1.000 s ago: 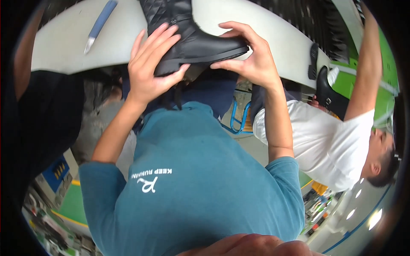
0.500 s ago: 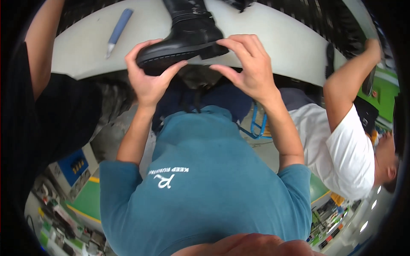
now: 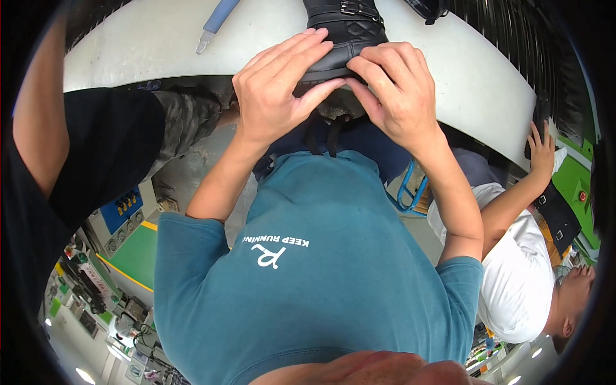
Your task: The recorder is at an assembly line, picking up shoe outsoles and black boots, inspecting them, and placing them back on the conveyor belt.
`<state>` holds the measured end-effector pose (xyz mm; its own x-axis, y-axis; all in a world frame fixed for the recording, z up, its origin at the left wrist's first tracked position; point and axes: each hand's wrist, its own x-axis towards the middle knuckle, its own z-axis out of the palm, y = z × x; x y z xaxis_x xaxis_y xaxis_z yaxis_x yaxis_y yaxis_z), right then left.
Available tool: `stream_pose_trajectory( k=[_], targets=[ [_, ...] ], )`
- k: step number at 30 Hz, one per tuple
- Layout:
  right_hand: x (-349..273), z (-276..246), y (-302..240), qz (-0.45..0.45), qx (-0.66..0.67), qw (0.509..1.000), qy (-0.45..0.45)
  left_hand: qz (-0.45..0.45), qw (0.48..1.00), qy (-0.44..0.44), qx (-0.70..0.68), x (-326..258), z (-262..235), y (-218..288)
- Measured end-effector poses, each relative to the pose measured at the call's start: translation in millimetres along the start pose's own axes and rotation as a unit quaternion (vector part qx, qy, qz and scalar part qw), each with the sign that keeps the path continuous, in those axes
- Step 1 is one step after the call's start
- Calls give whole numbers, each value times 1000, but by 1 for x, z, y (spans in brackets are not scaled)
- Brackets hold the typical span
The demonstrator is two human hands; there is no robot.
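Observation:
A black leather boot [image 3: 359,31] with a buckled strap and quilted panel lies at the table's near edge, its shaft toward the far side. My left hand [image 3: 273,90] grips one side of it, long fingers laid over the upper and thumb along the sole edge. With curled fingers and thumb, my right hand [image 3: 401,93] pinches the boot's lower edge on the other side. Both thumb tips nearly meet at the sole. My hands hide much of the boot's foot. A blue-handled tool [image 3: 220,18] with a pale tip rests to the left.
The pale table [image 3: 154,48] curves across the top, with dark ribbed material [image 3: 513,45] beyond it. Another black item [image 3: 428,9] lies at the far side. One co-worker's arm [image 3: 42,122] is at left; another co-worker's hand [image 3: 542,154] holds something dark at right.
In view, the boot and both my hands have shifted right and up. My left hand has moved from the toe to lie over the upper; my right thumb has closed in on the sole.

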<state>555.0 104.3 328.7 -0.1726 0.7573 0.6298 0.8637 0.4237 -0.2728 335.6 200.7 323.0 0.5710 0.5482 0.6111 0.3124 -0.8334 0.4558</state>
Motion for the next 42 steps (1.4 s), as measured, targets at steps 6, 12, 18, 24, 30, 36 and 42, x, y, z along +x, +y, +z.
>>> stream_pose_trajectory(
  k=[6, 12, 18, 24, 30, 36, 42],
  targets=[
    [17, -9, 2, 20, 66, 993, -99, -7, 1000, -19, 5, -1, -4, 3],
    [28, -6, 31, 57, 146, 983, -93, -31, 999, 8, -20, 3, 1, 2],
    [23, -1, 47, 202, 220, 950, -89, -17, 1000, 10, -14, 8, 3, 4],
    [-6, 24, 33, 370, 404, 832, 87, 20, 1000, 12, 9, 4, -5, 17],
    [5, 14, -3, 427, 627, 648, 66, 60, 997, 22, -41, -27, -14, 18],
    [42, -52, -59, 354, 543, 728, 223, -101, 977, 89, -163, -28, -30, 66],
    [47, -92, -84, 107, 425, 896, 70, -216, 833, 202, -468, -6, 10, 75]
  ],
)
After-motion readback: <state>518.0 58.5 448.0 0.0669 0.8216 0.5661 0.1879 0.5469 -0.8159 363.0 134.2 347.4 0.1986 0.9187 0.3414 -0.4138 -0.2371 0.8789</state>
